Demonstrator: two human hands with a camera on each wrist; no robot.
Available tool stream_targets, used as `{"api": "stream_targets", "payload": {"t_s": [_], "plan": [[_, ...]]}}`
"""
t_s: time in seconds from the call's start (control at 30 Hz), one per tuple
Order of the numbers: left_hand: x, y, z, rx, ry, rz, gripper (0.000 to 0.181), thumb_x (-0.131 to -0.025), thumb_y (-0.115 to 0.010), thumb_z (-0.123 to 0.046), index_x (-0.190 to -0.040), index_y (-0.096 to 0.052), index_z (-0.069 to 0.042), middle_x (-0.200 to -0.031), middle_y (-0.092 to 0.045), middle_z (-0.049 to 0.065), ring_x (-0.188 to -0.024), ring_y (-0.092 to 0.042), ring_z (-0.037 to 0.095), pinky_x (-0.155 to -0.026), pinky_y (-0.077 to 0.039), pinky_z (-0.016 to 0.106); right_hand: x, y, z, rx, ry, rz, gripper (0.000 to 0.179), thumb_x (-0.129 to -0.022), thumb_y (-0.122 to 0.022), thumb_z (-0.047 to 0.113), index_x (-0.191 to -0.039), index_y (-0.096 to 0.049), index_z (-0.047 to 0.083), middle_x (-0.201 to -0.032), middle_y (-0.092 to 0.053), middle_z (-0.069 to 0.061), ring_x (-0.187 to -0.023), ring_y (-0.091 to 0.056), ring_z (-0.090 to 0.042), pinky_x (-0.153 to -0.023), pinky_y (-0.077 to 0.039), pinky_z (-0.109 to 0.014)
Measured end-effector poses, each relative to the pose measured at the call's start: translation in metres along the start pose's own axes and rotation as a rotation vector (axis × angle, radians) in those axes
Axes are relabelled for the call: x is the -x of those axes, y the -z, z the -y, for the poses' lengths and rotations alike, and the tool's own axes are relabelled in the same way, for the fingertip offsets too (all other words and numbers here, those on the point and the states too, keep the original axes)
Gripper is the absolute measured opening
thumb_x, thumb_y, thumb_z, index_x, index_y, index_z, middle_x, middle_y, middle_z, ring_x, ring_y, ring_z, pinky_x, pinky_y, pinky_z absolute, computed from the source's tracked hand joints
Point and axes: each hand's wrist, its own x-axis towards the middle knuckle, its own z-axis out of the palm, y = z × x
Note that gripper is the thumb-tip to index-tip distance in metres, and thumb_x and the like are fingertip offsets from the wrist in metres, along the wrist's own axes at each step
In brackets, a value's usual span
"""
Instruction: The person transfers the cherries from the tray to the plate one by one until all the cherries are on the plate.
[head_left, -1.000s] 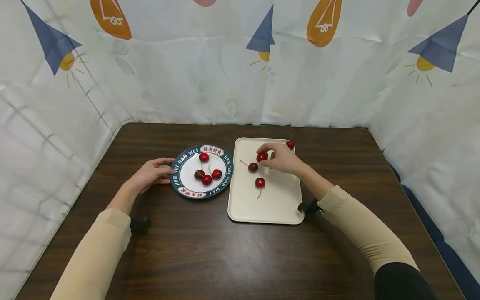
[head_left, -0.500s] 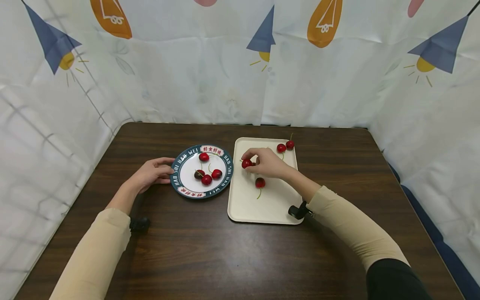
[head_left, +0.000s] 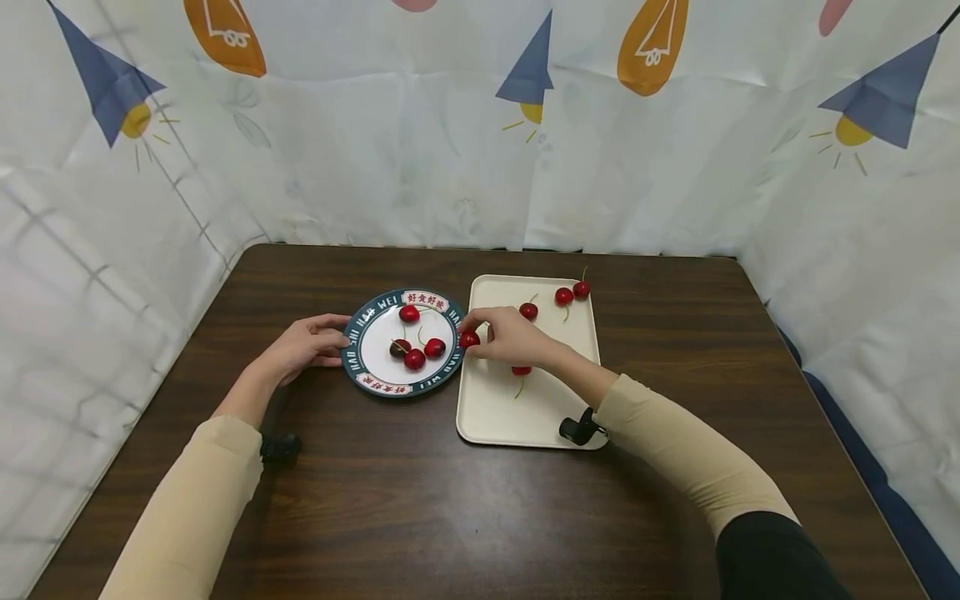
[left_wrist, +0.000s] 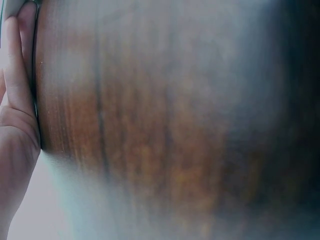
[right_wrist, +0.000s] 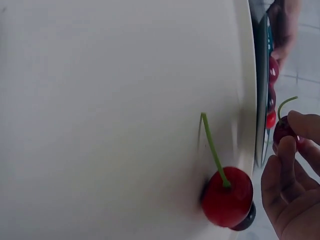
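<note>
In the head view my right hand [head_left: 510,337] pinches a red cherry [head_left: 469,339] where the tray's left edge meets the plate's rim. The right wrist view shows its curved green stem [right_wrist: 286,104] pointing up. My left hand [head_left: 306,346] grips the left rim of a round plate [head_left: 365,312] with a blue-green lettered border. On the plate lie several cherries [head_left: 415,359]. The cream tray [head_left: 491,425] bears several more: a cherry [head_left: 528,311] beyond the right hand, and a stemmed cherry [right_wrist: 227,197] partly hidden by it from above, with a dark cherry [right_wrist: 246,218] behind.
Two cherries [head_left: 572,293] sit close together at the tray's far right corner. The dark brown table [head_left: 375,500] ends at a white patterned curtain [head_left: 420,167], which also hangs along both sides. The left wrist view is mostly blurred wood.
My right hand has moved left across the tray with its cherry, to the plate's rim. Cherries it covered at the back of the tray now show. The left hand and plate stay put.
</note>
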Motion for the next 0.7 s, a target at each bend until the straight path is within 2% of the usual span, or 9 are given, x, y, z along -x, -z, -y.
{"api": "stream_targets", "payload": {"t_s": [0.27,0.7], "plan": [[0.0,0.0,-0.001,0.004,0.001,0.006,0.063,-0.101,-0.064,-0.019,-0.157,-0.038,-0.003,-0.133,-0.049,0.023,-0.093,-0.065,0.018,-0.084,-0.06,0.03,-0.006,-0.008,0.006,-0.006,0.048,0.026,0.033,-0.09,-0.08,0.017,-0.121,-0.07,0.01,-0.111,-0.069,-0.001,-0.07,-0.06,-0.015,-0.068,-0.051,-0.027],[-0.001,0.0,-0.002,-0.001,0.016,-0.005,0.063,-0.102,-0.064,-0.019,-0.157,-0.038,-0.003,-0.134,-0.048,0.024,-0.093,-0.065,0.018,-0.085,-0.06,0.03,-0.012,-0.02,0.011,-0.045,0.032,0.074,0.032,-0.091,-0.079,0.015,-0.121,-0.071,0.011,-0.11,-0.069,0.002,-0.069,-0.06,-0.013,-0.068,-0.05,-0.025]]}}
